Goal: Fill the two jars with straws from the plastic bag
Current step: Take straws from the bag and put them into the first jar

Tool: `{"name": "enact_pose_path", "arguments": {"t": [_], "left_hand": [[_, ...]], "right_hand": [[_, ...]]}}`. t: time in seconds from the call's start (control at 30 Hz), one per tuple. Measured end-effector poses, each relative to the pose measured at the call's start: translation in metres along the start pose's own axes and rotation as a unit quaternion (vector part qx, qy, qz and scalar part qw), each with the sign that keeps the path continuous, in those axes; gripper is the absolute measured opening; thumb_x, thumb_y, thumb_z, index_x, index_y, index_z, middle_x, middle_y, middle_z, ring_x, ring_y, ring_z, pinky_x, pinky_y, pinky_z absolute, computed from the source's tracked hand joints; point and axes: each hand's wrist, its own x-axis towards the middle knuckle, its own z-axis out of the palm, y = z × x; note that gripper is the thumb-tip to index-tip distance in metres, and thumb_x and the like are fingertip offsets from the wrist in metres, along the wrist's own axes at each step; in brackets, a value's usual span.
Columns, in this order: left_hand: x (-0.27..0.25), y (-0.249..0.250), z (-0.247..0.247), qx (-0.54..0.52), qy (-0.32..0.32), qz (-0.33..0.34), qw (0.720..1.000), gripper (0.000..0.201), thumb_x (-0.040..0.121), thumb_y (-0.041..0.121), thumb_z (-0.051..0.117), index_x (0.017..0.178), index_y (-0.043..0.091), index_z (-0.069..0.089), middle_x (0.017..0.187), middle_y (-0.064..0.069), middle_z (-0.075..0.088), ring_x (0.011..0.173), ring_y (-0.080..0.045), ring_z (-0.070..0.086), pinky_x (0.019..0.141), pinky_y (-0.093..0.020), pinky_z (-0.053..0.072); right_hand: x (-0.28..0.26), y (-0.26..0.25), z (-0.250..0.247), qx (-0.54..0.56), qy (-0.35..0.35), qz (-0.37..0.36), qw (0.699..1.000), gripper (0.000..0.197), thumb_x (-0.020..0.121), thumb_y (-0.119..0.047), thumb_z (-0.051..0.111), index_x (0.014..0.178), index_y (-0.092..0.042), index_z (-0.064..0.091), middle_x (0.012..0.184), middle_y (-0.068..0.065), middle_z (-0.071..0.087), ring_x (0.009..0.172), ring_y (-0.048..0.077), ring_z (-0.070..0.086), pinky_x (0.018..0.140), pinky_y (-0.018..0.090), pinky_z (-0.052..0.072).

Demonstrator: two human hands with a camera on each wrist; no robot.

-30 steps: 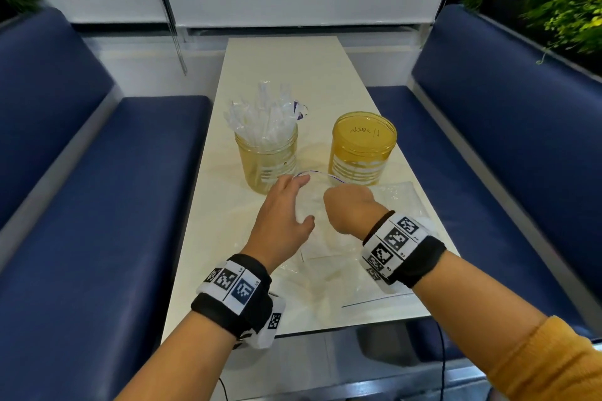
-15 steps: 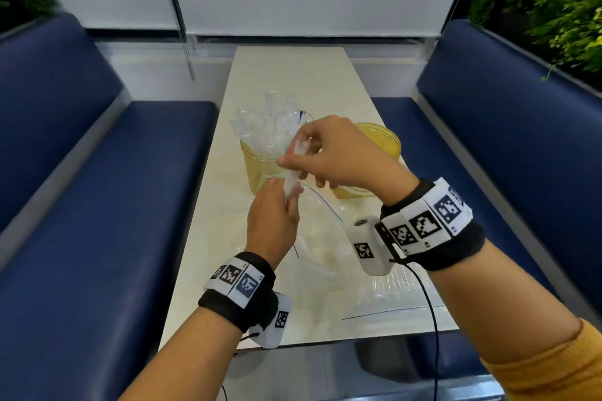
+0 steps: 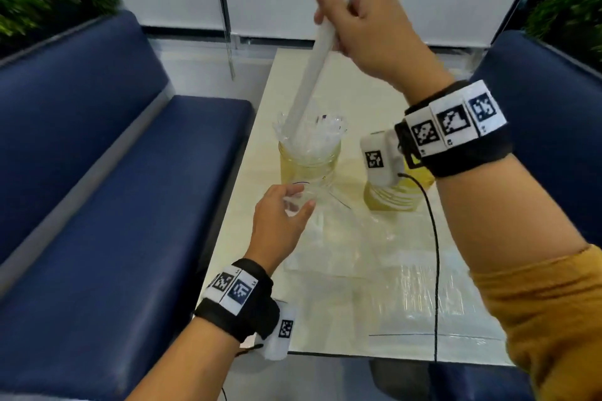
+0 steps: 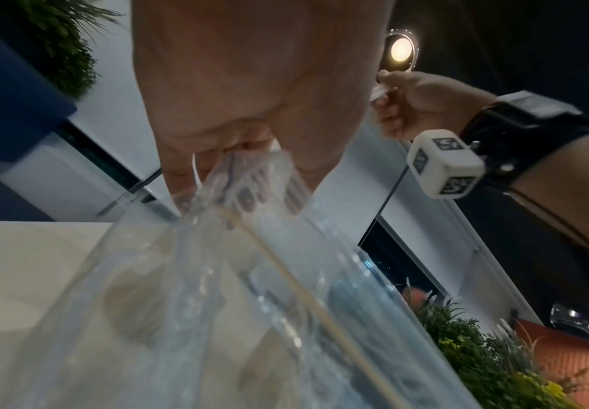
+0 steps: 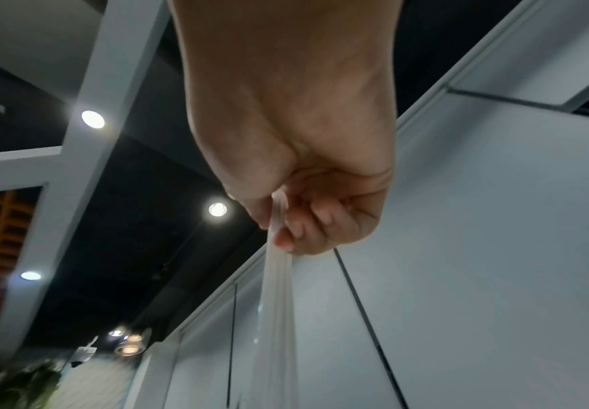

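One wrapped straw (image 3: 311, 75) is being held by the right hand (image 3: 368, 32), fingers curled around its upper end, with the lower end hanging over the left jar (image 3: 309, 163). The right wrist view is showing the fingers (image 5: 307, 221) closed tight on the clear wrapper. The straw is judged to be very light, fairly stiff along its length, and slippery in its film; gripping near the top, as here, is judged best for steering the tip down among the others.

The left hand (image 3: 280, 221) is pinching the mouth of the plastic bag (image 3: 329, 247), which is lying flat just in front of the left jar; the left wrist view is showing the film gathered between thumb and fingers. The bag is judged soft and limp, needing a hold at its opening.

The left jar is already packed with upright straws. The right jar (image 3: 391, 198), just beside it, is largely hidden by the wrist; its contents cannot be told. Straws appear to be remaining in the bag.
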Motion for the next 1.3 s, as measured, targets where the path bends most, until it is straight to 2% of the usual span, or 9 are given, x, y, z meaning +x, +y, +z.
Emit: {"name": "enact_pose_path", "arguments": {"t": [0.13, 0.33, 0.5, 0.57, 0.67, 0.83, 0.97, 1.13, 1.3], "left_hand": [[-0.004, -0.003, -0.007, -0.006, -0.012, -0.006, 1.0, 0.029, 0.089, 0.027, 0.074, 0.116, 0.024, 0.064, 0.122, 0.012, 0.064, 0.091, -0.007, 0.066, 0.078, -0.019, 0.053], [-0.004, 0.002, -0.016, -0.009, -0.032, 0.005, 0.999, 0.028, 0.091, 0.027, 0.072, 0.117, 0.023, 0.063, 0.128, 0.018, 0.062, 0.092, -0.003, 0.066, 0.081, -0.016, 0.054], [-0.002, 0.006, -0.021, -0.016, -0.036, 0.014, 0.999, 0.027, 0.092, 0.026, 0.07, 0.117, 0.028, 0.062, 0.129, 0.014, 0.062, 0.093, -0.003, 0.067, 0.083, -0.016, 0.053], [-0.001, 0.006, -0.02, -0.006, -0.037, 0.014, 0.999, 0.029, 0.092, 0.027, 0.069, 0.12, 0.025, 0.063, 0.129, 0.013, 0.061, 0.093, -0.002, 0.066, 0.084, -0.016, 0.052], [0.0, 0.008, -0.019, 0.006, -0.042, 0.017, 0.999, 0.029, 0.093, 0.027, 0.068, 0.121, 0.026, 0.063, 0.128, 0.014, 0.061, 0.092, 0.003, 0.064, 0.08, -0.007, 0.048], [0.002, 0.013, -0.014, 0.016, -0.046, 0.022, 0.999, 0.027, 0.094, 0.026, 0.067, 0.121, 0.025, 0.062, 0.124, 0.014, 0.06, 0.092, 0.013, 0.058, 0.075, -0.001, 0.045], [0.002, 0.014, -0.012, 0.023, -0.058, 0.021, 0.998, 0.028, 0.095, 0.027, 0.067, 0.122, 0.022, 0.063, 0.127, 0.013, 0.06, 0.092, 0.008, 0.059, 0.076, -0.003, 0.047], [0.002, 0.012, -0.014, 0.025, -0.06, 0.016, 0.998, 0.029, 0.095, 0.023, 0.065, 0.124, 0.022, 0.064, 0.127, 0.014, 0.06, 0.093, -0.003, 0.063, 0.083, -0.014, 0.051], [0.002, 0.012, -0.011, 0.018, -0.074, 0.013, 0.997, 0.039, 0.094, 0.003, 0.055, 0.13, 0.019, 0.06, 0.132, 0.009, 0.058, 0.1, -0.012, 0.066, 0.092, -0.033, 0.056]], "right_hand": [[0.044, 0.028, 0.011, -0.072, 0.056, 0.021, 0.996, 0.044, 0.099, -0.046, 0.041, 0.096, -0.012, 0.069, 0.068, -0.017, 0.055, 0.063, 0.008, 0.056, 0.066, 0.026, 0.048], [0.045, 0.1, 0.072, -0.158, -0.065, 0.108, 0.979, 0.05, 0.099, -0.049, 0.044, 0.094, -0.005, 0.068, 0.08, 0.008, 0.063, 0.069, 0.026, 0.06, 0.064, 0.035, 0.049], [0.004, 0.134, 0.112, -0.201, -0.164, 0.181, 0.949, 0.046, 0.092, -0.05, 0.059, 0.064, -0.016, 0.045, 0.067, 0.0, 0.05, 0.072, 0.026, 0.057, 0.063, 0.032, 0.041], [-0.005, 0.138, 0.117, -0.214, -0.148, 0.196, 0.945, 0.046, 0.082, -0.053, 0.07, 0.071, -0.013, 0.05, 0.074, 0.0, 0.055, 0.077, 0.025, 0.058, 0.064, 0.031, 0.044], [-0.003, 0.132, 0.111, -0.192, -0.082, 0.168, 0.963, 0.06, 0.07, -0.056, 0.08, 0.113, -0.019, 0.062, 0.11, 0.0, 0.064, 0.098, 0.02, 0.062, 0.082, 0.035, 0.053], [0.012, 0.107, 0.102, -0.244, 0.022, 0.003, 0.969, 0.05, 0.085, -0.056, 0.061, 0.123, -0.025, 0.06, 0.126, 0.0, 0.052, 0.118, 0.017, 0.047, 0.087, 0.031, 0.045], [0.01, 0.111, 0.122, -0.275, -0.105, -0.094, 0.951, 0.053, 0.104, -0.036, 0.035, 0.148, -0.007, 0.038, 0.154, 0.009, 0.036, 0.142, 0.025, 0.032, 0.116, 0.038, 0.027], [-0.008, 0.129, 0.135, -0.327, -0.293, -0.076, 0.895, 0.05, 0.107, -0.035, 0.023, 0.144, -0.004, 0.04, 0.146, 0.013, 0.044, 0.135, 0.03, 0.04, 0.113, 0.044, 0.029], [-0.015, 0.113, 0.108, -0.299, -0.147, -0.042, 0.942, 0.049, 0.102, -0.043, 0.041, 0.143, -0.017, 0.046, 0.143, 0.008, 0.048, 0.132, 0.026, 0.043, 0.109, 0.041, 0.035]]}}
